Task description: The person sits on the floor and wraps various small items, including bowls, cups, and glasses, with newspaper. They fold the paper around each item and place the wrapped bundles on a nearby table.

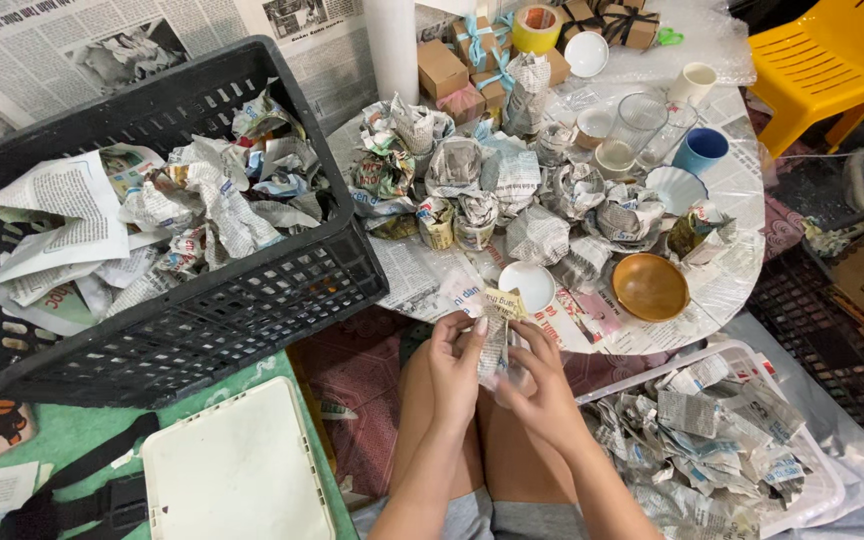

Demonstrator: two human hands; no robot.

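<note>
I am sitting on the floor at the edge of a low round surface (732, 285) covered in newspaper, and both my hands are closing around one newspaper-wrapped bundle (495, 340) held just above my knees. My left hand (455, 365) is holding its left side in a closed grip, thumb up near the top of the paper, while my right hand (542, 385) is cupping it from below and the right, fingers curled. Just beyond the bundle a small white dish (528, 284) and a brown wooden bowl (650, 286) are resting on the surface, behind them a crowd of paper-wrapped lumps (472, 175), a blue cup (701, 150), clear glasses (637, 125), a roll of yellow tape (537, 28) and small cardboard boxes (442, 68). A black plastic crate (202, 320) of crumpled newspaper is standing to my left, a white basket (817, 480) of wrapped pieces to my right, and a yellow plastic chair (832, 60) is standing behind the surface.
</note>
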